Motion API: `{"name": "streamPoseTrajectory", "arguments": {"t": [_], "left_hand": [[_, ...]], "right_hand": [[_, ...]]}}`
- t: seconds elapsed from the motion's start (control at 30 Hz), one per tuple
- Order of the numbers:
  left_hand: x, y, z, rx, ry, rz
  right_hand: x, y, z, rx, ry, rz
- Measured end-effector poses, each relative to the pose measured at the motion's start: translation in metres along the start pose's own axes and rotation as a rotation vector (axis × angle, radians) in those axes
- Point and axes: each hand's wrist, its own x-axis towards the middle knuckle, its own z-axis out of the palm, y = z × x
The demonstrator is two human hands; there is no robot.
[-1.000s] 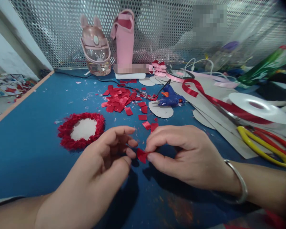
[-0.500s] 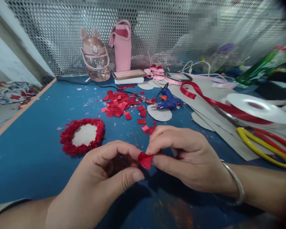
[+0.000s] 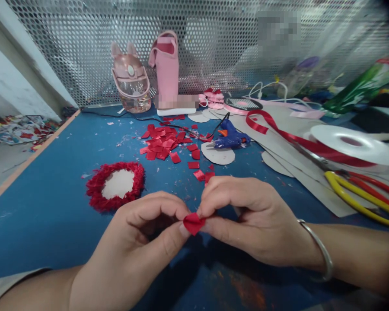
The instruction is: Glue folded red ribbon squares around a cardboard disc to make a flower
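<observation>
A small red ribbon piece (image 3: 194,223), folded or curled, is pinched between the fingertips of both hands above the blue table. My left hand (image 3: 139,242) grips its left side between thumb and forefinger. On the right side, the thumb and forefinger of my right hand (image 3: 249,218) hold it, with a silver bangle at that wrist. Left of the hands lies a ring of frayed red fabric (image 3: 97,190) around a pale disc (image 3: 119,184). Beyond the hands, flat red squares (image 3: 160,141) are heaped, a few of them scattered nearer the right hand.
A blue glue gun (image 3: 231,137) rests on a pale round disc (image 3: 218,154). At right are yellow-and-red scissors (image 3: 343,192), a white spool (image 3: 356,141) with red ribbon, and grey card sheets (image 3: 327,201). A bottle (image 3: 134,88) and pink pouch (image 3: 167,71) stand behind.
My left thumb has closed onto the red piece, which has shifted slightly left and down and now shows a folded front. The view has shifted slightly.
</observation>
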Motion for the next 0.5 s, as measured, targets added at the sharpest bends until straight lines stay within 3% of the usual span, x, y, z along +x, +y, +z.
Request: {"name": "streamPoseTrajectory", "arguments": {"t": [0.13,0.23,0.33,0.5], "left_hand": [[0.003,-0.001,-0.001,-0.078,0.003,-0.166],[0.004,-0.002,-0.002,-0.164,-0.002,-0.264],[0.006,-0.004,-0.001,-0.202,-0.017,-0.299],[0.006,-0.003,0.0,-0.21,-0.079,-0.261]], "right_hand": [[-0.001,-0.002,-0.004,0.021,0.034,0.045],[-0.002,-0.007,-0.01,-0.007,0.055,-0.015],[-0.001,-0.011,-0.013,-0.069,0.017,-0.067],[0.0,-0.009,-0.01,-0.056,-0.011,-0.016]]}}
